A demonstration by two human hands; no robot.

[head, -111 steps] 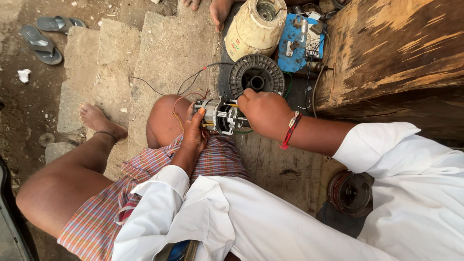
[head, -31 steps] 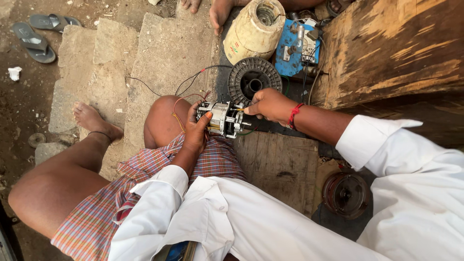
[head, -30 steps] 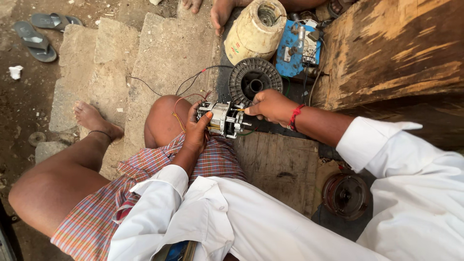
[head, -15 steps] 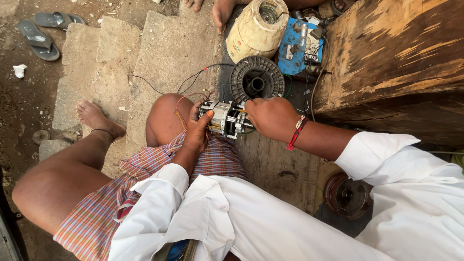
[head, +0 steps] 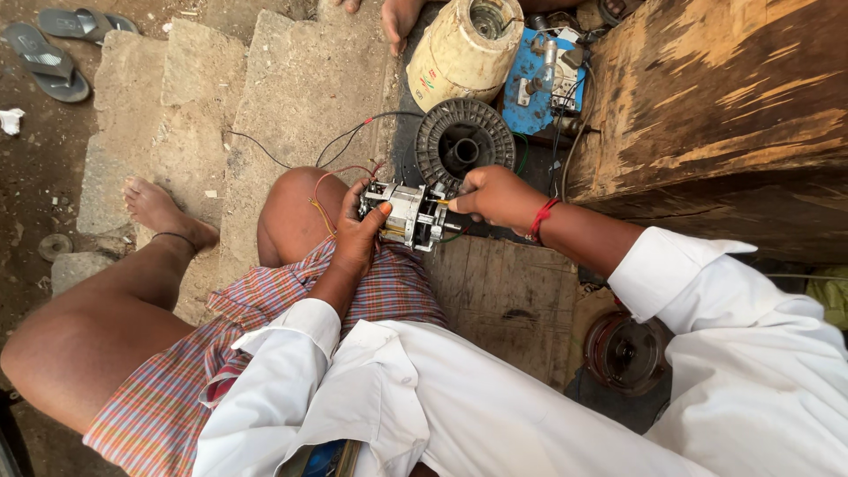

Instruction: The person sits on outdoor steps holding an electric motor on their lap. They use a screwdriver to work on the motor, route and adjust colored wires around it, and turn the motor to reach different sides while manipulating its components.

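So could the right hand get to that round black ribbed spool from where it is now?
Probably yes. The right hand grips the small motor just below the black ribbed spool, with nothing between them, though it would have to leave the motor to the left hand.

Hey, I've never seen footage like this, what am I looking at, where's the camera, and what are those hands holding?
The camera sits on a person's head and looks down, so the two arms in white sleeves are the wearer's own. The person sits on stone steps with bare knees up.

The left hand wraps around a small electric motor, resting it near the knee. Thin red and black wires trail from it over the step. The right hand, with a red thread at the wrist, pinches something thin at the motor's end; it is too small to identify.

Beyond the hands lie a black ribbed round part, a cream plastic housing and a blue part. Grey sandals lie on the ground at far left.
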